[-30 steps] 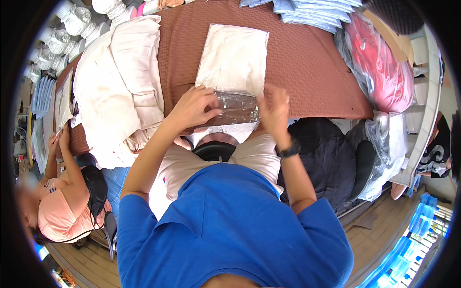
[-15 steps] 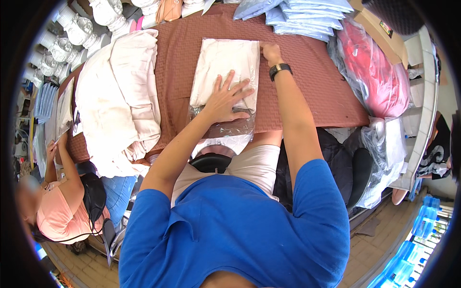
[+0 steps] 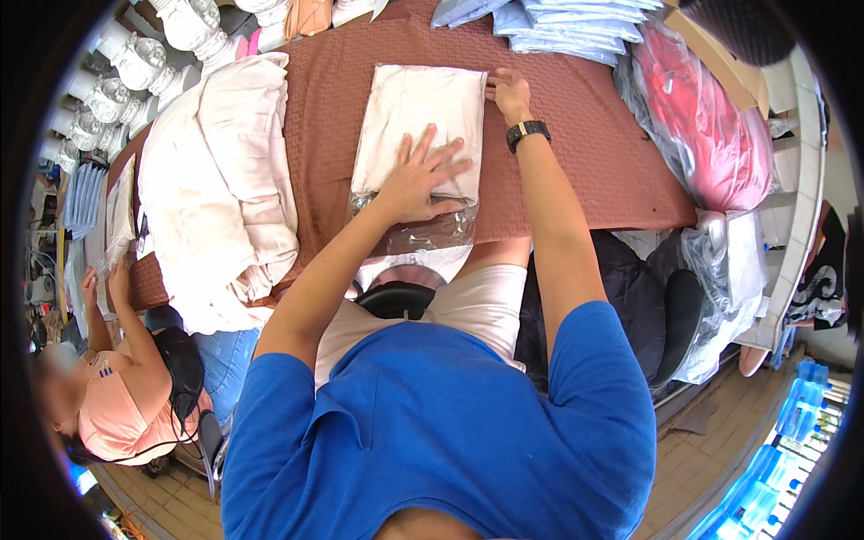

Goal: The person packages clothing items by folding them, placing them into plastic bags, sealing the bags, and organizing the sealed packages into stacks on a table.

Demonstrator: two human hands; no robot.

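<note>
A folded cream garment in a clear plastic bag (image 3: 409, 103) lies flat on the brown-covered table (image 3: 576, 153) in front of me. My left hand (image 3: 421, 184) rests on the lower part of the garment with its fingers spread. Below that hand, the loose end of the bag hangs over the table's near edge. My right hand (image 3: 508, 93), with a dark watch on the wrist, is at the bag's upper right corner. Its fingers reach toward the bag's edge, partly bent; whether they pinch the plastic is too small to make out.
A heap of cream garments (image 3: 216, 189) lies to my left. Light blue bagged garments (image 3: 567, 27) are stacked at the far side. A red bundle in plastic (image 3: 702, 117) stands on the right, near a cardboard box (image 3: 720, 63). Another person (image 3: 126, 387) sits at far left.
My right hand's fingers have loosened from a closed shape and now extend toward the bag's corner. The left hand stays spread on the garment. The whole view has shifted slightly.
</note>
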